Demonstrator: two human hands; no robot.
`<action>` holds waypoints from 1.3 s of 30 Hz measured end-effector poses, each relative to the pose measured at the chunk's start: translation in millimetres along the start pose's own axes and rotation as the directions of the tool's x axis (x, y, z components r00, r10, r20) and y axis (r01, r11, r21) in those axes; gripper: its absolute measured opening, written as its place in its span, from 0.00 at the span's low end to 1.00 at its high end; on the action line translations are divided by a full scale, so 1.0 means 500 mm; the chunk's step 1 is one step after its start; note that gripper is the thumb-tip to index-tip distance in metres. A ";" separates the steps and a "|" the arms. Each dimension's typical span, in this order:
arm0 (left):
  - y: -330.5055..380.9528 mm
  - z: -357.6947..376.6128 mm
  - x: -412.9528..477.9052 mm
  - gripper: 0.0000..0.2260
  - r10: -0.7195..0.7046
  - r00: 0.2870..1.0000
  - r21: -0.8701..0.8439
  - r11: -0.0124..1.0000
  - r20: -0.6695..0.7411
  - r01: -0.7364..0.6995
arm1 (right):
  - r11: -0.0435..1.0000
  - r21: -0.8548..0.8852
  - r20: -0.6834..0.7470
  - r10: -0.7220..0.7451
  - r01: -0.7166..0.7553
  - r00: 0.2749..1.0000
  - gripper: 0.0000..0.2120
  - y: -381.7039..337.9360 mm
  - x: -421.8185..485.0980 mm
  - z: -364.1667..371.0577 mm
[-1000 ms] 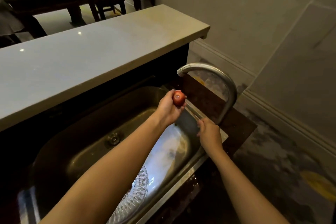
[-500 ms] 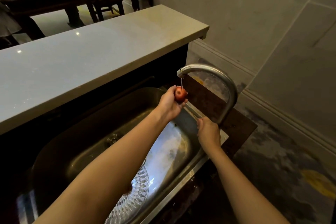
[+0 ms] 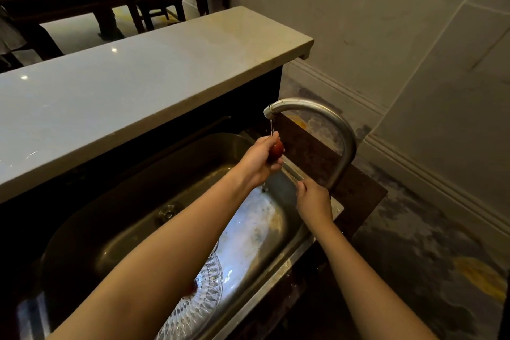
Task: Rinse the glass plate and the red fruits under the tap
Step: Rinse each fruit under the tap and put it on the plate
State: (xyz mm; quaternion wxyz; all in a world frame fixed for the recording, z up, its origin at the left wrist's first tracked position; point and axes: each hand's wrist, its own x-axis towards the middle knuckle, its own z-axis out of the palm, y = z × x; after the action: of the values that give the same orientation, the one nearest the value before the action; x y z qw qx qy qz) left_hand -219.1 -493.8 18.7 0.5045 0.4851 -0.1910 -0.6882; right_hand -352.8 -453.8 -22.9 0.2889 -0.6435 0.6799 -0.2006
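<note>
Steel sink (image 3: 82, 229), frame centre: fruit-rinsing step, left hand (image 3: 258, 160) gripping red fruit (image 3: 276, 149) beneath the trickling tap (image 3: 331, 119), right hand (image 3: 314, 201) gripping the tap lever (image 3: 289, 173); next, probably turning the fruit, glass plate (image 3: 204, 298) waiting lower centre.

The sink (image 3: 124, 215) is set before the raised desk (image 3: 138, 85), with the tap (image 3: 342, 135) at its right rim. The glass plate (image 3: 204, 303) is laid in the sink's near end. A fruit (image 3: 276, 149) is held under the spout by the left hand (image 3: 258, 163); the right hand (image 3: 314, 201) is placed at the tap's foot.
</note>
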 end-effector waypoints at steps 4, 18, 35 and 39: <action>0.020 0.002 -0.001 0.13 0.002 0.999 0.074 0.997 -0.044 0.002 | 0.989 -0.134 -0.147 -0.075 0.056 0.986 0.20 -0.051 0.005 -0.027; 0.080 0.026 0.011 0.14 0.123 0.984 0.169 0.980 -0.129 -0.101 | 0.934 0.356 0.168 -0.092 0.026 0.981 0.15 -0.211 0.134 -0.026; 0.085 0.038 0.023 0.14 0.101 0.991 0.168 0.982 -0.086 -0.085 | 0.840 0.534 0.067 0.072 -0.097 0.995 0.18 -0.221 0.164 -0.018; 0.057 0.043 0.031 0.13 0.159 0.978 0.092 0.985 -0.134 -0.147 | 0.853 0.517 0.005 0.083 -0.073 0.997 0.17 -0.224 0.156 -0.012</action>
State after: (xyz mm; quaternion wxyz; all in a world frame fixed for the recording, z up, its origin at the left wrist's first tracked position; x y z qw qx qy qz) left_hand -223.3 -524.1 42.8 0.5481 0.5363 -0.2196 -0.6031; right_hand -271.9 -541.9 43.3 0.4529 -0.5126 0.6291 -0.3693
